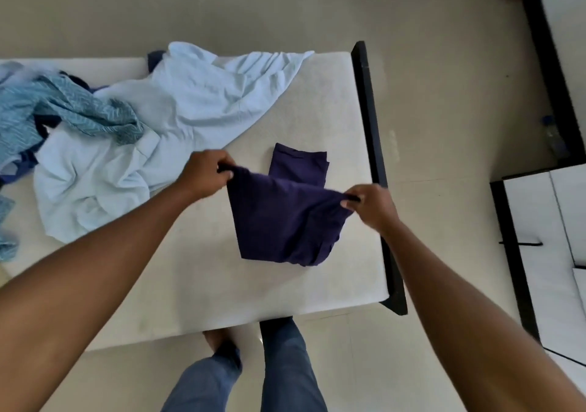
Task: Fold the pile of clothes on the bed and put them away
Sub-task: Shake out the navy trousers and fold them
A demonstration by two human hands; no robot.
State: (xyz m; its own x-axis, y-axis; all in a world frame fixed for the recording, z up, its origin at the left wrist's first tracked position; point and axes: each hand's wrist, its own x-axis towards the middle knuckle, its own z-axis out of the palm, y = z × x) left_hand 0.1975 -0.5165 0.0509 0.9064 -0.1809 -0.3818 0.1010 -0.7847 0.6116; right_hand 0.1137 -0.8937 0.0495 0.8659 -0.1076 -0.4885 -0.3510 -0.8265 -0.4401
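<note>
A dark purple garment lies partly folded on the white mattress, near its right end. My left hand pinches its upper left corner and my right hand pinches its upper right corner, lifting that edge above the bed. A narrower part of the purple garment stretches flat beyond the raised edge. To the left spreads a pile of clothes: a large pale blue shirt, a patterned teal piece and darker bits underneath.
A black bed frame borders the mattress on the right. Beige floor surrounds the bed. A white cabinet with black edges stands at the right. A plastic bottle sits on the floor by a black edge.
</note>
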